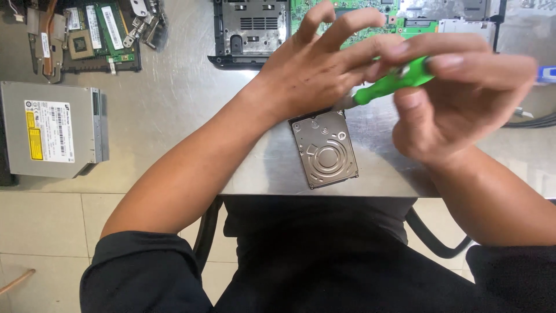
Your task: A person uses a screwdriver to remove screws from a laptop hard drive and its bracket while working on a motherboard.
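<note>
- Centrally, a grey metal desk [174,104] fills the view, seen from above by a seated person in dark clothing.
- At its far edge lies an opened laptop chassis [249,35] with a green circuit board [347,17] exposed.
- An optical drive [49,130] rests at the left, apart from the rest.
- A small hard drive [325,149] lies flat near the desk's front edge, just below both hands, untouched.
- The right hand [457,104] pinches a green-handled screwdriver [394,81] between thumb and fingers.
- The left hand [315,69] has its fingers spread, fingertips touching the handle.
- Judging by this, the tool is being readied or adjusted; lowering its tip accurately calls for a steadier grip.
</note>
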